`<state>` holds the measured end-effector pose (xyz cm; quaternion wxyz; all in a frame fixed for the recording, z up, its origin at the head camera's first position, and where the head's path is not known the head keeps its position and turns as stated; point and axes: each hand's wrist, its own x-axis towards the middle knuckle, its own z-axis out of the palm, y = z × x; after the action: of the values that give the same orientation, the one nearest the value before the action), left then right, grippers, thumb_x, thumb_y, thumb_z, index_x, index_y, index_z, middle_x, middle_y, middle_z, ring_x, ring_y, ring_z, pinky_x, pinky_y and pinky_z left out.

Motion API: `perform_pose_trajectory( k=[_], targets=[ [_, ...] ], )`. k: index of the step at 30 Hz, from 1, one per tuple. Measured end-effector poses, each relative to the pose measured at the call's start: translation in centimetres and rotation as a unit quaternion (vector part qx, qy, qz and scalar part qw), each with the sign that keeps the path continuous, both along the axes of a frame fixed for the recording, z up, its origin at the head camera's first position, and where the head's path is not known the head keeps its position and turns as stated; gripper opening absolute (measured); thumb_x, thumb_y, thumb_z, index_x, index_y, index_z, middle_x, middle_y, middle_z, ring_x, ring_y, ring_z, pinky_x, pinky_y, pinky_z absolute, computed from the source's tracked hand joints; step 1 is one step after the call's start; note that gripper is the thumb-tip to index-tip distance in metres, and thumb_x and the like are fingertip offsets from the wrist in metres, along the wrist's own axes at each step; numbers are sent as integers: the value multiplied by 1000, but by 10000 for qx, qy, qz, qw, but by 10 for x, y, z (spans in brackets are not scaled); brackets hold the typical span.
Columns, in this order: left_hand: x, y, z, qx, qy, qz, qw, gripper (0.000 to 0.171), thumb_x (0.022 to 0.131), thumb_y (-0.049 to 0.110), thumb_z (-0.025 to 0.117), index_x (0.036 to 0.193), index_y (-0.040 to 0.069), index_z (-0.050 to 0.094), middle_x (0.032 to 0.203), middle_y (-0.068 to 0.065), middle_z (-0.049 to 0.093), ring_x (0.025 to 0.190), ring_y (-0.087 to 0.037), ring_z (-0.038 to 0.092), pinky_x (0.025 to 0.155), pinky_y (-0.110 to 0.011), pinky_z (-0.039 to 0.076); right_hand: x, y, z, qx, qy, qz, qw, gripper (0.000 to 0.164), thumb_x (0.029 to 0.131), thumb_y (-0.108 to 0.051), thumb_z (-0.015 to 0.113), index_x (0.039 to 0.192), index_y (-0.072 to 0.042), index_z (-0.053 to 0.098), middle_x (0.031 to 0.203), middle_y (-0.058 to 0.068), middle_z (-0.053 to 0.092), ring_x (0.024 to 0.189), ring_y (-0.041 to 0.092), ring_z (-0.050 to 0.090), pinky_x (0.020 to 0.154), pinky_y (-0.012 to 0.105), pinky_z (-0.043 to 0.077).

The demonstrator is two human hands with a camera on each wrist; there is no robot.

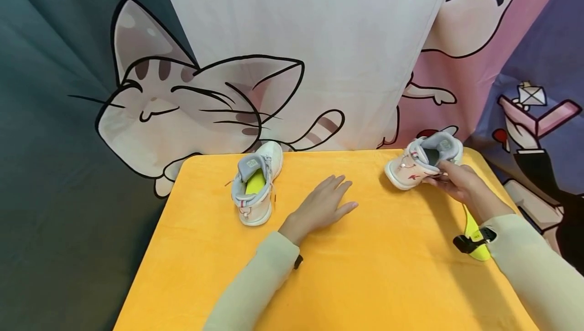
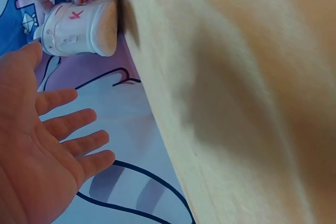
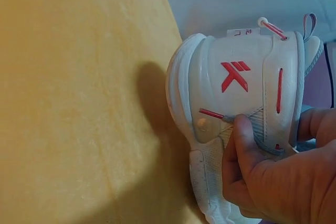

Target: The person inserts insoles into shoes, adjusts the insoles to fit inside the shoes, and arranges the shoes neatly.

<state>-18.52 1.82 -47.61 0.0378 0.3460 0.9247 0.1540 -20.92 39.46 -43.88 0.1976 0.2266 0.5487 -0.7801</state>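
Note:
At the table's far right, my right hand (image 1: 462, 185) grips a white sneaker (image 1: 407, 169) by the side of its collar. The right wrist view shows the thumb pressed on the outside of this sneaker (image 3: 233, 77), near a loose lace end, with fingers inside the opening. A red logo marks its side. Whether its sole touches the table I cannot tell. My left hand (image 1: 321, 203) is held over the middle of the table, fingers spread, holding nothing. Left of it stands the other sneaker (image 1: 256, 212), heel toward me, a yellow-green insole (image 1: 255, 182) inside.
A second yellow-green insole (image 1: 479, 252) lies on the yellow table (image 1: 365, 280) beneath my right wrist, partly covered by the arm. Behind the table hangs a printed cloth (image 1: 319, 27) with cartoon cats, close to the far edge.

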Motion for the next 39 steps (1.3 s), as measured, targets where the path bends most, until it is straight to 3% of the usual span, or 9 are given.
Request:
perform_pose_trajectory(
  k=[4,9,13,19,26,31,36,39],
  targets=[
    [-2,8,8,432,-555,190,9973,68,107,60,37,158,16,40,166,-7,36,155,-26,32,126,-43,29,9,-8,2,160,340,368,9986,14,108,-11,43,115,1,44,91,3,70,85,15,73,82,29,62],
    [-7,22,18,1148,-1235,497,9844,68,106,62,38,158,17,40,162,-2,43,152,-20,38,123,-41,34,20,-26,1,516,778,807,9924,19,108,-11,42,103,-2,58,89,2,73,84,11,73,78,26,62],
    [-10,33,23,1761,-1703,623,9675,68,107,60,38,158,15,41,160,-2,47,148,-21,44,121,-40,38,27,-44,1,512,943,1020,9890,23,107,-8,42,97,-5,63,90,1,73,84,9,71,77,25,62],
    [-6,38,26,2443,-2122,816,9427,64,109,55,38,156,13,43,154,-6,54,135,-23,58,112,-39,47,34,-75,0,932,1220,1410,9780,20,106,-9,43,116,9,48,92,-1,71,83,7,70,79,25,62],
    [0,35,29,2900,-2368,1679,9119,61,107,54,45,150,12,53,136,-4,67,120,-19,66,102,-37,54,42,-104,-5,2061,1484,1723,9517,16,104,-7,43,112,5,35,109,13,51,85,5,65,84,27,61],
    [3,26,29,2791,-2420,2131,9045,55,103,44,57,145,9,58,122,-7,71,110,-19,66,95,-37,56,47,-125,-7,2559,1624,1900,9338,22,102,-7,47,115,7,35,115,21,46,90,13,62,88,34,62],
    [8,14,28,2656,-2419,2215,9066,47,97,32,62,135,6,65,101,-4,70,86,-14,63,74,-28,54,51,-140,-10,2756,1741,1981,9244,26,99,-4,52,116,7,36,112,19,46,92,18,59,87,38,62],
    [10,10,27,2750,-2547,2218,9002,42,94,24,62,131,4,66,88,-2,65,71,-11,59,62,-23,49,54,-144,-12,2825,1828,2022,9197,25,100,-5,52,116,7,37,111,19,48,93,18,59,85,34,62]
  ],
)
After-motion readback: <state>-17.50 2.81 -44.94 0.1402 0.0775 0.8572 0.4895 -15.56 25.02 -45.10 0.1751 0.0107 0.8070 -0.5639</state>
